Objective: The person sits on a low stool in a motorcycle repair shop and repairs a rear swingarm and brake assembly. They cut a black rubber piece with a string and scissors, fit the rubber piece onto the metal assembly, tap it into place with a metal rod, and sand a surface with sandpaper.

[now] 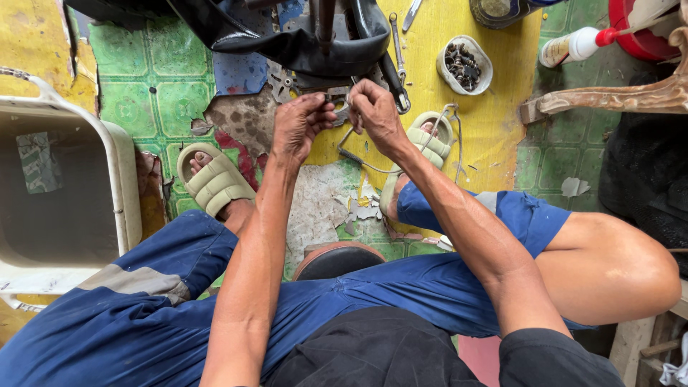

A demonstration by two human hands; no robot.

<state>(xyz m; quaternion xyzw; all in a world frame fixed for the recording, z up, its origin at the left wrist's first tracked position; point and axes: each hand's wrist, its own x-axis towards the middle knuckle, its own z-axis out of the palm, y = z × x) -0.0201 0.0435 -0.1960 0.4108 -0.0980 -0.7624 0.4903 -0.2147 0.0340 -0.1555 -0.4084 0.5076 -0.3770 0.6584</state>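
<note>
1. Seen from above, both forearms reach forward from the seated person's lap and meet over the floor (494, 129).
2. The left hand (299, 125) is bent at the wrist, knuckles up; its fingers (320, 115) are curled together and pinch a small metal part (339, 107).
3. The right hand (374, 111) comes from the other side, its fingers (358, 97) also closed on the same metal part, touching the left hand's fingertips.
4. The metal part sits just below a black rubber tube (301, 46), between the two hands.
5. A thin cable (365, 161) hangs from under the right hand down to the floor.
6. A bowl of small bolts (464, 66) stands near, to the right.
</note>
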